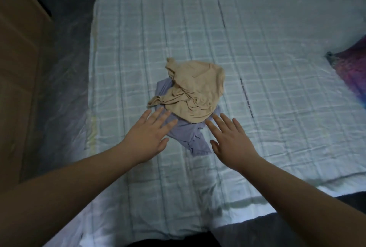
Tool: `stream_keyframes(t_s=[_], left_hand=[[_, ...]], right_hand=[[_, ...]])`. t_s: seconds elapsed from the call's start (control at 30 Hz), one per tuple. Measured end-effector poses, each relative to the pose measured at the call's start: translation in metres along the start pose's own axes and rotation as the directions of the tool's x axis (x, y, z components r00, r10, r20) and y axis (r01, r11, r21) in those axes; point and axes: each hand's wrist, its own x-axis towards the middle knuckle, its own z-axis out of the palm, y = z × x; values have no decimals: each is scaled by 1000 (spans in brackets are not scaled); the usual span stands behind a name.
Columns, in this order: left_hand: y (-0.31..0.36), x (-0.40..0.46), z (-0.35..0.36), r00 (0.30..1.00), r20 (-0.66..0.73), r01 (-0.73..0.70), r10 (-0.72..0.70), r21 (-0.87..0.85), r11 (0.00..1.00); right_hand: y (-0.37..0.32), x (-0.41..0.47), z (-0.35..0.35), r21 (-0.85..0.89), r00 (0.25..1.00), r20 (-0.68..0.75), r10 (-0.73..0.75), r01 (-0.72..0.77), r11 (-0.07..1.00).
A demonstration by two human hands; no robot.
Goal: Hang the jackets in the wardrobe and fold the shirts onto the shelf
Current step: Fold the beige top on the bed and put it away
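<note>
A crumpled beige shirt [195, 91] lies on top of a crumpled lavender shirt [186, 133] in the middle of the bed [277, 68]. My left hand [147, 134] reaches in from the lower left with fingers straight and spread, its fingertips over the lavender shirt's left edge, just below the beige one. My right hand [229, 139] is stretched out on the pile's right side, fingers straight, fingertips near the lower right edge of the beige shirt. Neither hand holds anything.
The bed has a pale checked cover. A purple and pink cloth [350, 72] lies at its right edge. Wooden furniture [17, 48] stands at the left, with dark floor [67, 68] between it and the bed.
</note>
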Motion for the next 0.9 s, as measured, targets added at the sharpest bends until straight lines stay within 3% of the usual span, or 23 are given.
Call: stream_keyframes(t_s=[0.1,0.33,0.53,0.73,0.9], left_hand=[[-14,24,37,1000,15,10,-10,11,1000],[0,87,133,965,122,242,-233,-62,968],[25,146,178,934,120,353,-337,-150,924],[45,153,179,898,202,431,-390,-236,871],[73,144,145,908,94,414,-407,-340,844]], right_hand=[[23,39,31,45,999,13,-31,31,999],[56,146,133,128,993,88,-74,62,990],[87,202,179,82,983,155,-98,86,993],[89,187,179,177,989,-66,-135,145,973],[80,143,153,309,960,-211,-182,243,920]])
